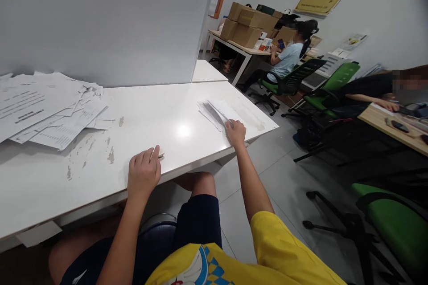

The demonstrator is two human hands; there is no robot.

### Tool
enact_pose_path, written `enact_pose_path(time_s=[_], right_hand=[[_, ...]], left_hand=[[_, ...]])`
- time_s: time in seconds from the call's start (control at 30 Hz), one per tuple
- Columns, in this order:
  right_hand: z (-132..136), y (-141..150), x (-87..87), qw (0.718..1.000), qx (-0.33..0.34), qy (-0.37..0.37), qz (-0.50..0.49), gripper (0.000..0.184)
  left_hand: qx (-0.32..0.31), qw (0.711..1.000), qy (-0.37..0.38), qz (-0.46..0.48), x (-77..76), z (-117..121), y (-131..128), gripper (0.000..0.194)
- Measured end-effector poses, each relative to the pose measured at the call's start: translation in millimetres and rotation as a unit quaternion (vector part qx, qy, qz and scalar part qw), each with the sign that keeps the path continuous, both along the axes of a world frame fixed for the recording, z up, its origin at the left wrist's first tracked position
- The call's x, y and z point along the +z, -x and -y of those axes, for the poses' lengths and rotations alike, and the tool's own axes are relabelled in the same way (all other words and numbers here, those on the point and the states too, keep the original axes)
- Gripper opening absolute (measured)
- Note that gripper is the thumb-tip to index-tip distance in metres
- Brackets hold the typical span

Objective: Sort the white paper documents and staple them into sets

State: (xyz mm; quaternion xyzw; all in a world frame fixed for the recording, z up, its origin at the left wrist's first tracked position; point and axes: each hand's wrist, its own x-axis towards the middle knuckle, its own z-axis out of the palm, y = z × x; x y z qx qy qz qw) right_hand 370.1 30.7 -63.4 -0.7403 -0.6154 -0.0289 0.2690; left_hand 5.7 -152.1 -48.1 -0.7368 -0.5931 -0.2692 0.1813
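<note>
My left hand (144,170) lies at the front edge of the white table (160,102), its fingers together and curled over a small cream-coloured object (161,154) with a dark edge. Most of that object is hidden under the fingers, so its kind does not show. Farther right, my right hand (236,132) pinches the near edge of a thin stack of paper sheets (216,113). The sheets lie near the table's right end, with some edges lifted and slightly blurred.
A large loose pile of printed papers (43,111) covers the table's left end. Behind the table stands a grey partition (100,22). Two people sit at other desks to the right, near cardboard boxes (249,24) and green office chairs (394,213). Stains mark the tabletop.
</note>
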Motion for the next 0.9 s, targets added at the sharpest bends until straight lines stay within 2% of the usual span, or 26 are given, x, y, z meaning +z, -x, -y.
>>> enact_pose_path(time_s=[0.1, 0.27, 0.47, 0.73, 0.9], right_hand=[[4.4, 0.0, -1.8, 1.000, -0.003, -0.024, -0.018, 0.041], [7.1, 2.8, 0.7, 0.998, 0.054, 0.030, -0.006, 0.043], [1.3, 1.3, 5.2, 0.996, 0.046, 0.076, -0.017, 0.044], [7.4, 6.9, 6.7, 0.997, 0.057, 0.032, 0.046, 0.043], [9.6, 8.5, 5.7, 0.998, 0.054, 0.014, 0.034, 0.039]], left_hand=[[0.029, 0.999, -0.027, 0.022, -0.7, 0.3, -0.1, 0.046], [0.024, 0.998, -0.010, 0.060, -0.5, 1.3, 0.6, 0.046], [0.024, 0.997, 0.004, 0.072, 0.9, 2.0, -0.1, 0.046], [0.038, 0.998, -0.010, 0.047, 0.5, 3.0, 0.2, 0.042], [0.041, 0.998, -0.009, 0.041, -0.3, 3.0, 1.3, 0.042]])
